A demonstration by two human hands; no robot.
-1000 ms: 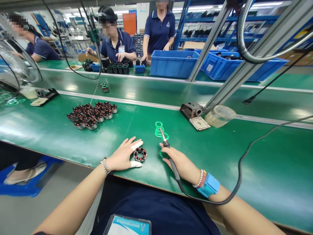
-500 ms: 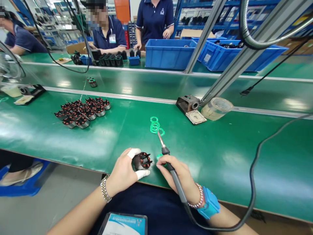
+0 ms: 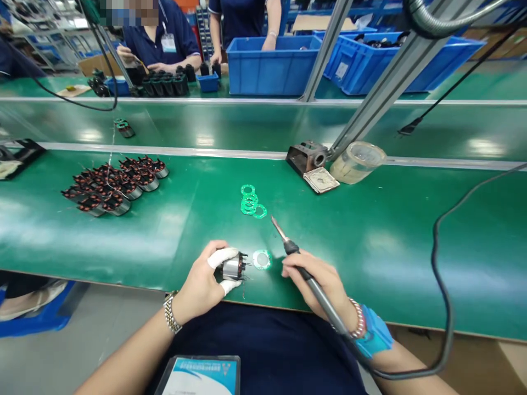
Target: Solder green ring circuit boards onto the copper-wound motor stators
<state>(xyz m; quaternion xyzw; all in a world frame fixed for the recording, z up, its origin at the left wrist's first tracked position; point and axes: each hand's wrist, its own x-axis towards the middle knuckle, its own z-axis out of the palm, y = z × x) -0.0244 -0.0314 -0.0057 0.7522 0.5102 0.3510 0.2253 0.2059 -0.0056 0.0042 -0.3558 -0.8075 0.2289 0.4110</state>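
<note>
1. The left hand is closed around a wound motor stator, pinching it between fingers capped in white. The stator is held just above the near edge of the green workbench.
2. The stator looks stiff, compact and probably heavy for its size. Its steel sleeve offers the firmest place to take hold, while the copper windings and fine wire leads look fragile.
3. The right hand grasps a soldering iron by its dark handle, much as one holds a pen. The bare metal tip points up and away, touching nothing, so the handle is the only safe place to hold it.
4. A thin green ring lies flat on the bench just beside the stator, between the hands. It looks light and is probably easiest to lift by its edge.
5. Farther off lie overlapping green rings, and a cluster of finished-looking stators stands to the left.
6. Beyond them are an iron stand and a plastic jar. The iron's black cable curves across the bench on the right, clear of the hands.
</note>
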